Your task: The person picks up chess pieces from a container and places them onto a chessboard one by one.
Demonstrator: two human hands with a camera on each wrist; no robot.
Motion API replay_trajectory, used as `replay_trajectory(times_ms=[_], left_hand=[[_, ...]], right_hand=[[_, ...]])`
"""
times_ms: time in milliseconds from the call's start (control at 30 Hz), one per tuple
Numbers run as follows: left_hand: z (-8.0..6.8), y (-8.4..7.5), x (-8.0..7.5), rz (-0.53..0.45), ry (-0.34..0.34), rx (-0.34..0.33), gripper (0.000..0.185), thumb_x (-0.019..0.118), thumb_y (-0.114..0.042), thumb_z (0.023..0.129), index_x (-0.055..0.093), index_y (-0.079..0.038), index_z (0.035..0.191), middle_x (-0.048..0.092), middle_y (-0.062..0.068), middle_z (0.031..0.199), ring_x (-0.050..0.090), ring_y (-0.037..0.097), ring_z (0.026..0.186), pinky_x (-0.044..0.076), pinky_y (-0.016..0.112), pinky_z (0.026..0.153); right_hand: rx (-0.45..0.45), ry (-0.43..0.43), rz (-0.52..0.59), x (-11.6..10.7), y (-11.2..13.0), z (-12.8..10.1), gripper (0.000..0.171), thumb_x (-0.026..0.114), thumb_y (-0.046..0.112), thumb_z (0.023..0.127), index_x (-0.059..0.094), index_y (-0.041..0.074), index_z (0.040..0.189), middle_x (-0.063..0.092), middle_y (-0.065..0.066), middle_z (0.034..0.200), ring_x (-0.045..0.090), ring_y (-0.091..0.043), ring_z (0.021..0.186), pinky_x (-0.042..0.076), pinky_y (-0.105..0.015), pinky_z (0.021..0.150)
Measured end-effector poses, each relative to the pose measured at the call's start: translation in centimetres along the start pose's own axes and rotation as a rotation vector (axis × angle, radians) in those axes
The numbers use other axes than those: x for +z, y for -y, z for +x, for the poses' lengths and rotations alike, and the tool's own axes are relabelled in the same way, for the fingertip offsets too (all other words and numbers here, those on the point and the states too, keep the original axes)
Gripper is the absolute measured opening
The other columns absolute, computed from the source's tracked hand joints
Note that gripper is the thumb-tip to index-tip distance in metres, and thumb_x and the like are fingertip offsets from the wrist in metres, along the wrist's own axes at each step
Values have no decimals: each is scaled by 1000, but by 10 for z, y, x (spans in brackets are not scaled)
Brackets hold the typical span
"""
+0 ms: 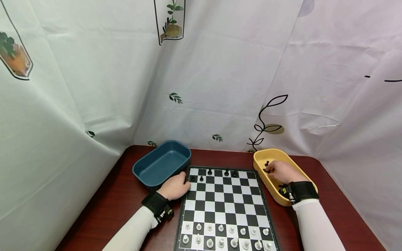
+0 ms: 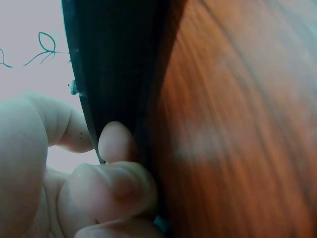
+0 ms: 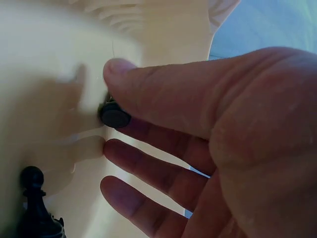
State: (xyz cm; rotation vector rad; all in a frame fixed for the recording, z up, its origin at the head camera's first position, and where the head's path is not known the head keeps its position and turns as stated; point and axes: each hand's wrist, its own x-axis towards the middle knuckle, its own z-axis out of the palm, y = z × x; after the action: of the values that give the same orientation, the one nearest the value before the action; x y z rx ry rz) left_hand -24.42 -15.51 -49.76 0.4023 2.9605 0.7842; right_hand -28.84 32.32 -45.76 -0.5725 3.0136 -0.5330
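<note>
Dark red table (image 1: 125, 195), board (image 1: 224, 205) in the middle. Right hand (image 1: 282, 171) dips into the yellow tray (image 1: 262, 157), thumb and finger pinching a black piece (image 3: 114, 116): light, hard, slick, best taken by its narrow stem. Left hand (image 1: 176, 186) grips the board's edge.

From my seat, the middle rows of the chessboard (image 1: 226, 198) lie bare, so a hand could cross there. The near rows are packed with white pieces (image 1: 225, 237); a few black pieces (image 1: 216, 173) dot the far rows. My left hand (image 1: 175, 187) sits at the board's left edge, just beside the blue tub (image 1: 161, 164), leaving little gap between them. My right hand (image 1: 282, 172) fills the yellow tub (image 1: 267, 157) among black pieces (image 3: 37, 213). The curtain (image 1: 220, 87) closes off everything behind both tubs.
</note>
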Motion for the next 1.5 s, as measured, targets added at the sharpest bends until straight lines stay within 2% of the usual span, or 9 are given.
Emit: replay_trajectory(times_ms=[133,267,367,567,733,967,1067,1233,1500], left_hand=[[0,0,0,-1,3,1,40,60,-23,102,66,5,130,72,13,107,64,20,83,56,45,82],[-1,-1,-1,-6,7,-1,41,60,-23,102,66,5,132,72,13,108,64,20,84,56,45,82],[0,0,0,-4,7,0,42,60,-24,102,66,5,132,72,13,109,65,20,85,56,45,83],[0,0,0,-5,11,0,43,60,-24,102,65,6,133,72,14,111,65,20,86,56,45,84],[-1,-1,-1,-10,14,-3,43,60,-23,102,65,6,134,72,13,109,64,20,84,56,44,83],[-3,-3,-3,-17,16,-3,42,60,-23,103,65,6,134,71,11,107,62,19,83,55,44,82],[-3,-3,-4,-22,17,-4,43,60,-23,103,65,6,134,71,12,108,62,19,83,55,44,82],[-3,-2,-3,-29,20,-5,42,60,-22,104,65,6,134,71,11,107,62,19,83,54,44,82],[-1,-1,-2,-20,15,-8,42,60,-23,103,65,5,134,72,11,108,63,19,84,55,44,83]], right_hand=[[26,17,-2,1,0,1,2,81,8,93,81,9,93,74,2,88,62,-16,77,54,-41,76],[68,45,15,2,0,0,12,80,3,89,74,12,85,66,3,81,58,-16,72,50,-36,69],[90,61,30,2,1,-1,15,80,-1,83,72,11,87,65,0,82,58,-18,74,50,-36,68],[102,89,27,0,3,-2,21,71,-4,80,72,5,98,67,-5,92,60,-21,79,51,-37,71],[145,107,68,0,4,-2,17,69,-4,80,77,7,92,68,-3,84,61,-19,71,52,-36,64],[151,64,65,-1,2,-1,11,71,1,84,73,7,92,67,-1,84,60,-20,72,51,-37,65],[135,35,54,-2,3,-1,6,72,2,88,70,7,91,65,-1,82,59,-20,73,50,-38,67],[94,-24,24,-2,2,-1,9,76,4,90,68,8,89,63,1,80,58,-19,73,49,-38,71],[21,-134,-8,-3,1,1,9,81,7,95,78,0,101,74,-4,91,64,-23,82,54,-46,79]])
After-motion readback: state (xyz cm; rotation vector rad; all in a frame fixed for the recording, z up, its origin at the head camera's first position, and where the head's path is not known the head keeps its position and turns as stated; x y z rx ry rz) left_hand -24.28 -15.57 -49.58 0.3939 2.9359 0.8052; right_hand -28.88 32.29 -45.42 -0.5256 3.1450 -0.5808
